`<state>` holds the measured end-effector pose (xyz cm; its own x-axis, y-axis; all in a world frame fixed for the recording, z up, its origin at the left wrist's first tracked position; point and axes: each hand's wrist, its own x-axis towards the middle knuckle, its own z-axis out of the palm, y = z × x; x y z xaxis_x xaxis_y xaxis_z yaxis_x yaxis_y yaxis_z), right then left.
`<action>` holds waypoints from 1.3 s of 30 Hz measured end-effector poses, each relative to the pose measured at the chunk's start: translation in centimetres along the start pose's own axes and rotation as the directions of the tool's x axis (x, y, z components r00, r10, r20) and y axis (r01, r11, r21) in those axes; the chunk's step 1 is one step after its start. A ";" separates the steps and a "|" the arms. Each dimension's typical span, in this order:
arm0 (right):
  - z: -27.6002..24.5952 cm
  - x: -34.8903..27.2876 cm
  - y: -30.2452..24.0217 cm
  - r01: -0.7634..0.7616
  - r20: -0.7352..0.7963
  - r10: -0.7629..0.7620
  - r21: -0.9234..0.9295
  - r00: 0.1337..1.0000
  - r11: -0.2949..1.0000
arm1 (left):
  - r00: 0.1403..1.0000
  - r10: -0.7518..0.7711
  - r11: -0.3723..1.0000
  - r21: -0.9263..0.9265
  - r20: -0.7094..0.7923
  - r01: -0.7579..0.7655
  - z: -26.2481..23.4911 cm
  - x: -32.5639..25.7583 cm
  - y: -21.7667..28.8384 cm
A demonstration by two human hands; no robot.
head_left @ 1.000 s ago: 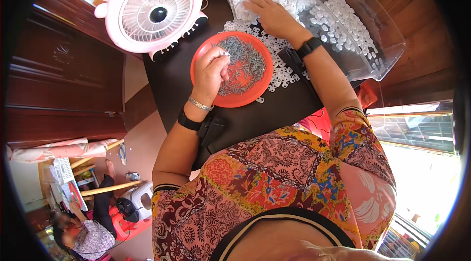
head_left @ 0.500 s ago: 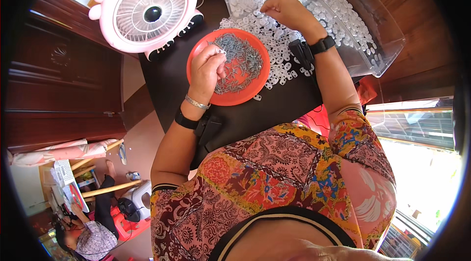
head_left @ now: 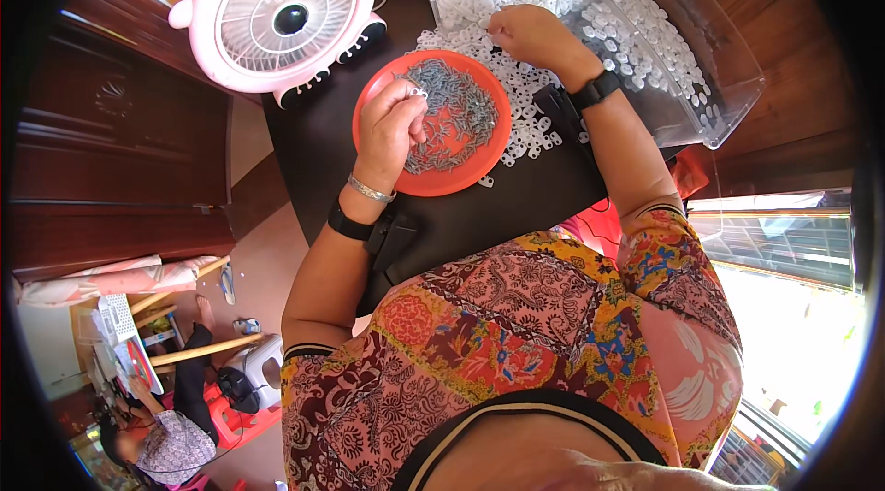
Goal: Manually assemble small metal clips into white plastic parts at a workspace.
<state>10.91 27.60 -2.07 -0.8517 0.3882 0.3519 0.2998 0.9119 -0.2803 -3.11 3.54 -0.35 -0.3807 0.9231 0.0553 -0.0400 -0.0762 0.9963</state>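
My left hand is closed in a pinch over the left part of a red plate. Between its fingertips sits a small white plastic piece with holes. Loose grey screws are spread over the plate. Beyond the plate's far right rim, my right hand is closed with bent fingers, low over a heap of white plastic pieces. Whatever its fingertips may hold is hidden.
On the dark table, a pink animal-shaped fan stands at the far left. Clear plastic bins with more white pieces stand at the far right. Another person sits at the lower left near a red stool.
My right hand has come down slightly toward me over the white pieces. My left hand stays over the plate with the same white piece.
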 end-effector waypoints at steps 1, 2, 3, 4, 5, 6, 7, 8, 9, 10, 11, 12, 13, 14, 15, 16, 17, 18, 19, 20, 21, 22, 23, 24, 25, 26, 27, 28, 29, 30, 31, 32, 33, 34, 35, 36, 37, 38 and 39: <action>0.0 0.1 -0.1 -0.022 -0.003 0.022 0.003 1.000 1.000 | 1.000 0.002 1.000 0.006 -0.001 -0.002 0.0 0.0 0.0; -0.2 0.1 -0.2 -0.020 -0.001 0.020 0.003 1.000 1.000 | 1.000 0.002 1.000 0.005 -0.003 -0.002 0.0 0.0 0.1; -0.6 0.2 -0.6 -0.032 0.007 0.032 0.031 0.999 0.999 | 1.000 0.001 1.000 0.022 0.003 -0.001 -0.1 0.0 0.1; -0.9 0.2 -0.9 -0.045 0.016 0.044 0.060 0.999 0.997 | 1.000 -0.001 0.999 0.039 0.010 0.001 -0.1 -0.1 0.2; -0.9 0.3 -1.0 -0.042 0.018 0.041 0.061 0.999 0.997 | 1.000 -0.001 0.999 0.038 0.006 0.001 -0.1 -0.1 0.2; -0.9 0.3 -1.2 -0.113 0.059 0.099 0.332 0.993 0.937 | 1.000 -0.021 1.000 0.021 0.005 0.021 0.0 -0.1 0.3; -1.3 0.7 -2.1 -0.180 0.118 0.137 0.575 0.984 0.798 | 0.999 -0.041 0.999 0.003 -0.003 0.041 -0.1 -0.1 0.3; -2.1 0.5 -3.2 -0.247 0.216 0.129 0.727 0.968 0.641 | 0.999 -0.041 0.999 0.002 -0.013 0.041 -0.1 -0.2 0.3; -2.3 0.4 -4.1 -0.248 0.227 0.109 0.784 0.968 0.569 | 1.000 -0.029 1.000 0.006 0.005 0.029 0.0 -0.2 0.4; -2.3 0.3 -4.9 -0.249 0.237 0.088 0.835 0.967 0.491 | 1.000 -0.017 1.000 0.010 0.023 0.017 0.0 -0.2 0.4; -2.2 0.2 -5.8 -0.225 0.224 0.055 0.869 0.973 0.440 | 0.999 0.000 1.000 0.014 0.050 -0.001 0.0 -0.2 0.3; -2.1 0.0 -6.7 -0.225 0.230 0.033 0.894 0.973 0.387 | 0.999 -0.002 1.000 0.015 0.041 0.001 0.0 -0.3 0.4; -2.2 -0.1 -7.5 -0.226 0.236 0.011 0.916 0.972 0.332 | 0.998 0.018 1.000 0.005 0.054 -0.019 0.1 -0.3 0.5; -2.6 -0.2 -8.5 -0.238 0.255 -0.006 0.910 0.967 0.340 | 0.997 0.039 0.999 -0.006 0.066 -0.039 0.1 -0.4 0.6; -2.4 -0.4 -8.9 -0.238 0.256 -0.009 0.911 0.967 0.337 | 0.997 0.037 0.999 -0.001 0.068 -0.037 0.1 -0.4 0.6; -2.2 -0.5 -9.1 -0.232 0.252 -0.020 0.918 0.968 0.323 | 0.997 0.035 0.999 0.001 0.064 -0.035 0.1 -0.4 0.6; -2.0 -0.6 -9.4 -0.227 0.247 -0.029 0.924 0.969 0.308 | 0.997 0.043 0.999 -0.007 0.060 -0.043 0.1 -0.4 0.6; -1.9 -0.7 -9.7 -0.222 0.243 -0.033 0.927 0.969 0.304 | 0.997 0.052 0.999 -0.016 0.059 -0.051 0.1 -0.4 0.6; -1.9 -0.7 -10.0 -0.223 0.243 -0.032 0.927 0.969 0.302 | 0.997 0.050 0.999 -0.015 0.059 -0.049 0.1 -0.4 0.6; -1.8 -0.8 -10.2 -0.216 0.241 -0.056 0.934 0.969 0.284 | 0.997 0.046 0.999 -0.013 0.054 -0.045 0.1 -0.5 0.6; -1.8 -0.8 -10.2 -0.209 0.237 -0.077 0.941 0.968 0.265 | 0.998 0.041 0.999 -0.011 0.052 -0.041 0.1 -0.5 0.6; -1.7 -0.8 -10.1 -0.210 0.236 -0.074 0.942 0.969 0.263 | 0.998 0.039 0.999 -0.010 0.055 -0.039 0.0 -0.5 0.6; -1.4 -0.8 -9.9 -0.228 0.262 -0.096 0.935 0.960 0.271 | 0.998 0.041 0.999 0.000 0.052 -0.041 0.0 -0.5 0.6; -1.3 -0.8 -9.7 -0.245 0.286 -0.117 0.928 0.951 0.280 | 0.998 0.043 0.999 0.010 0.050 -0.044 0.0 -0.4 0.7; -1.2 -0.8 -9.7 -0.245 0.285 -0.113 0.929 0.952 0.278 | 0.998 0.041 0.999 0.012 0.053 -0.042 0.1 -0.4 0.7; -1.2 -0.7 -9.8 -0.254 0.291 -0.105 0.928 0.951 0.272 | 0.999 0.038 0.999 -0.034 0.038 -0.037 0.2 -0.4 0.7; -1.1 -0.7 -9.9 -0.264 0.298 -0.096 0.927 0.950 0.265 | 0.999 0.035 0.996 -0.080 0.023 -0.033 0.3 -0.5 0.7; -1.1 -0.8 -10.0 -0.264 0.297 -0.092 0.928 0.951 0.263 | 0.999 0.032 0.996 -0.079 0.027 -0.030 0.3 -0.4 0.7; -1.1 -0.8 -10.1 -0.269 0.297 -0.078 0.928 0.952 0.258 | 0.999 0.028 0.996 -0.087 0.023 -0.026 0.3 -0.4 0.6; -1.0 -0.8 -10.1 -0.273 0.298 -0.067 0.928 0.952 0.252 | 1.000 0.024 0.995 -0.095 0.018 -0.022 0.3 -0.4 0.6; -1.0 -0.8 -10.1 -0.274 0.298 -0.065 0.929 0.952 0.250 | 1.000 0.022 0.995 -0.094 0.019 -0.020 0.4 -0.5 0.6; -1.0 -0.8 -10.1 -0.274 0.297 -0.072 0.933 0.952 0.232 | 1.000 0.022 0.995 -0.099 0.016 -0.021 0.4 -0.5 0.8; -1.1 -0.8 -10.1 -0.275 0.297 -0.079 0.937 0.952 0.214 | 1.000 0.023 0.994 -0.103 0.011 -0.022 0.5 -0.5 0.8; -1.1 -0.7 -10.1 -0.275 0.297 -0.078 0.938 0.952 0.213 | 1.000 0.022 0.994 -0.103 0.012 -0.021 0.5 -0.5 0.8; -1.2 -0.7 -10.1 -0.267 0.280 -0.046 0.945 0.959 0.188 | 1.000 0.018 0.994 -0.104 0.009 -0.017 0.4 -0.5 0.7; -1.2 -0.7 -10.2 -0.257 0.263 -0.015 0.953 0.965 0.162 | 1.000 0.014 0.994 -0.106 0.004 -0.013 0.4 -0.5 0.6; -1.2 -0.7 -10.2 -0.257 0.263 -0.016 0.953 0.965 0.161 | 1.000 0.013 0.994 -0.105 0.004 -0.013 0.4 -0.5 0.5; -1.3 -0.8 -10.3 -0.230 0.231 0.010 0.962 0.973 0.149 | 1.000 0.003 0.996 -0.095 -0.023 -0.005 0.4 -0.5 0.4; -1.2 -0.8 -10.4 -0.202 0.199 0.037 0.970 0.979 0.136 | 0.999 -0.007 0.997 -0.083 -0.050 0.002 0.4 -0.5 0.4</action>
<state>9.00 17.98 1.67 -0.9085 0.3876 0.1564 -0.2036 -0.0836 -0.9755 -2.58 3.25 0.04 -0.4264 0.9034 0.0453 -0.1179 -0.1052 0.9874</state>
